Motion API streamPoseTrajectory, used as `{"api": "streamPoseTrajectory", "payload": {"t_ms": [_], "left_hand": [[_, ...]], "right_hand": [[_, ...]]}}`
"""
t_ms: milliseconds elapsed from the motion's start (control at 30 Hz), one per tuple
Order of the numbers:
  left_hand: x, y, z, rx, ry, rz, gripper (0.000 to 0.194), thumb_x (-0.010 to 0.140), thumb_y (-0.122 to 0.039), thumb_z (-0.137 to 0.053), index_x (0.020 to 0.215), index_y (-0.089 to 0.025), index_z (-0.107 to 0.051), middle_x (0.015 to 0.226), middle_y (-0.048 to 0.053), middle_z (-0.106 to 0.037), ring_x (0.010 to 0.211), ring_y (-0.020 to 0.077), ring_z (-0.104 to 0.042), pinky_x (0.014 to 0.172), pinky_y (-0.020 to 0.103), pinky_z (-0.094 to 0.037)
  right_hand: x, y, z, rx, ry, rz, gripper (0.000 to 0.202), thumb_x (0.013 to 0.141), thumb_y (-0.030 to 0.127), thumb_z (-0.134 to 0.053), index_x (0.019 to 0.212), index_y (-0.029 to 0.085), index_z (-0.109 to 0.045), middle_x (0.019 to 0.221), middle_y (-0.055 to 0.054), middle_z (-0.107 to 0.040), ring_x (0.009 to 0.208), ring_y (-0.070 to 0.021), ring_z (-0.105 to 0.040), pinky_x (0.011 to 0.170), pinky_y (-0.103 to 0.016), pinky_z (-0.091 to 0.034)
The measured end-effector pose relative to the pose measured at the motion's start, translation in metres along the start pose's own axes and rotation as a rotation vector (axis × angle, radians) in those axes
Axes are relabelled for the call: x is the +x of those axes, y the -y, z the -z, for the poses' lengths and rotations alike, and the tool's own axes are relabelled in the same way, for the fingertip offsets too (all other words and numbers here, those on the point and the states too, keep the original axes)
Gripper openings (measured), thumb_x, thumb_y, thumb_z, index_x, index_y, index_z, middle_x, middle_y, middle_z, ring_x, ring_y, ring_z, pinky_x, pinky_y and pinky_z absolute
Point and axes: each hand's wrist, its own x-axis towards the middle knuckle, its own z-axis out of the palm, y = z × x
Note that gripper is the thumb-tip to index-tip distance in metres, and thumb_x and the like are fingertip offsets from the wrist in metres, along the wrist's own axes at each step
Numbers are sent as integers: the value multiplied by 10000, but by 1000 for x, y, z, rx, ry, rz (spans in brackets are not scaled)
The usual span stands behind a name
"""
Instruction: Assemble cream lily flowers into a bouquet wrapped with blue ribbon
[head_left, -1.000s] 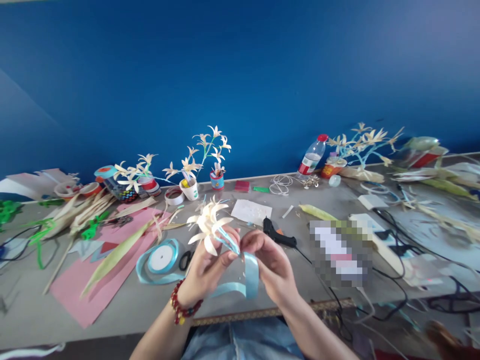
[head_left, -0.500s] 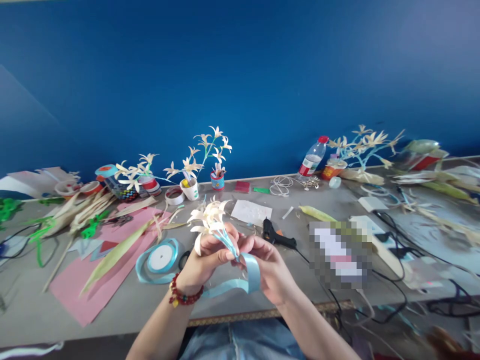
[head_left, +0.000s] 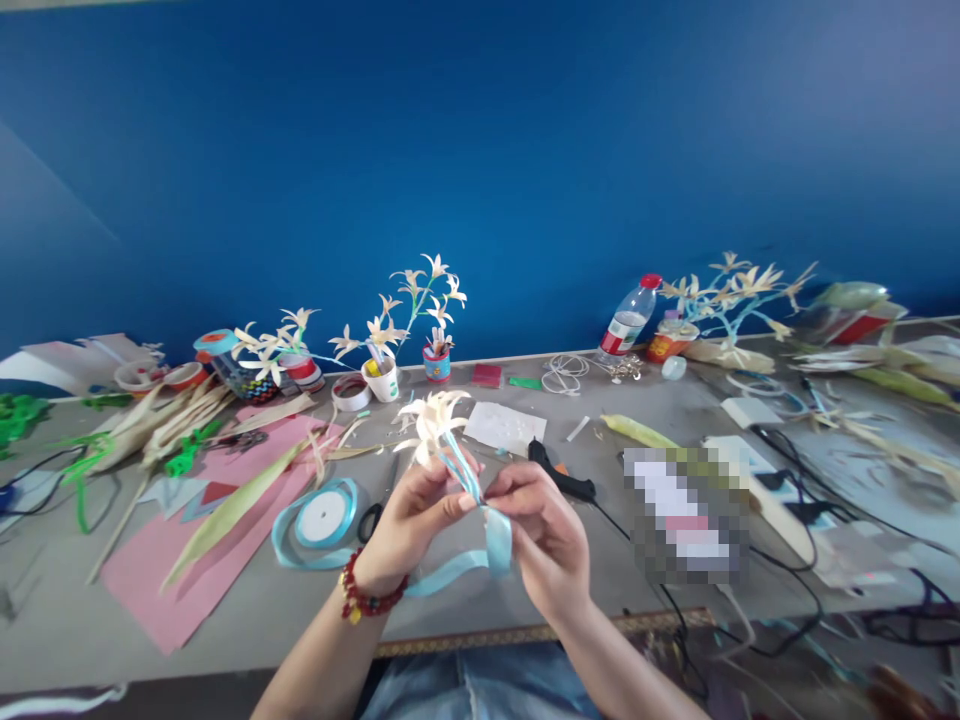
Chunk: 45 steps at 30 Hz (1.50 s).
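Note:
My left hand (head_left: 433,508), with a red bead bracelet at the wrist, pinches the blue-wrapped stems of a bunch of cream artificial flowers (head_left: 435,425). The blooms stick up above the fingers. Close against it, my right hand (head_left: 546,530) is closed on light blue ribbon (head_left: 499,545) at the lower end of the stems. A loop of that ribbon hangs below the fingers and trails left behind my left wrist. The ribbon spool (head_left: 324,517) lies flat on the table, left of my left hand. Scissor handles (head_left: 370,522) show partly beside that hand.
Behind my right hand lies a black glue gun (head_left: 559,472) with its cord. Cups of similar flowers (head_left: 380,380) line the wall, with a plastic bottle (head_left: 630,315) to the right. Pink paper (head_left: 161,590) and dried husks cover the left; a blurred-out object (head_left: 682,515) lies right.
The flower bunch and both hands have shifted slightly right. My right hand's fingers have turned around the stem end, and the ribbon loop hangs narrower and a little lower.

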Motion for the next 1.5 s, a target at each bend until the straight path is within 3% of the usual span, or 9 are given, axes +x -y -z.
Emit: {"api": "streamPoseTrajectory", "payload": {"t_ms": [167,367,600,700,867,967,1133,1267,1500], "left_hand": [[-3,-5,-2,173,6,-84,102,848,-262,-741,902,-176,-734,1006,73,-639,990,228,-590,940,346,-456],[0,-6,-5,42,59,-37,159,830,-301,-752,772,-157,-719,820,43,-601,761,172,-578,712,300,-497],[2,-10,-3,-18,102,46,221,790,-346,-791,778,-143,-704,735,41,-628,628,152,-579,633,310,-522],[1,-7,-5,-9,77,35,194,805,-332,-783,807,-150,-718,716,32,-641,628,147,-589,646,295,-525],[-5,2,-15,96,-143,-146,170,732,-268,-849,846,-191,-750,906,59,-714,999,244,-659,946,365,-507],[-9,4,-19,131,-198,-207,118,752,-263,-832,814,-196,-757,900,58,-711,1013,260,-669,954,389,-514],[-9,-5,-19,229,-108,-278,101,861,-287,-725,843,-189,-736,786,46,-683,830,213,-658,946,416,-515],[-8,-7,-18,210,2,-226,164,906,-332,-665,887,-176,-712,792,50,-648,636,158,-603,665,318,-542],[-13,4,-11,204,48,-195,193,946,-322,-612,933,-169,-729,723,51,-654,617,164,-598,580,284,-497]], "right_hand": [[-2,1,3,-122,41,78,112,934,174,-635,924,249,-718,907,-51,-648,837,-192,-639,758,-316,-486],[2,3,-5,249,34,-160,99,906,298,-711,850,228,-670,875,-39,-664,816,-173,-634,723,-270,-508],[2,0,-4,532,140,-382,85,877,251,-743,861,223,-664,879,-7,-640,667,-119,-645,652,-245,-522],[2,1,-3,475,93,-329,119,869,265,-753,835,212,-651,870,-18,-641,678,-125,-633,650,-245,-518],[-1,1,-2,75,0,-19,61,901,222,-702,856,222,-660,873,-54,-660,816,-184,-631,723,-293,-509],[-4,1,-2,-63,-5,57,83,915,175,-663,852,229,-657,883,-56,-664,803,-187,-633,735,-312,-502],[2,8,-4,155,-2,-174,187,862,337,-736,787,211,-619,817,-52,-650,739,-184,-619,673,-292,-522],[8,11,-3,409,59,-466,271,767,358,-825,746,200,-606,794,-21,-634,636,-147,-611,606,-263,-528],[9,8,0,551,93,-642,284,734,316,-856,713,183,-606,775,1,-640,572,-113,-611,585,-231,-508]]}}
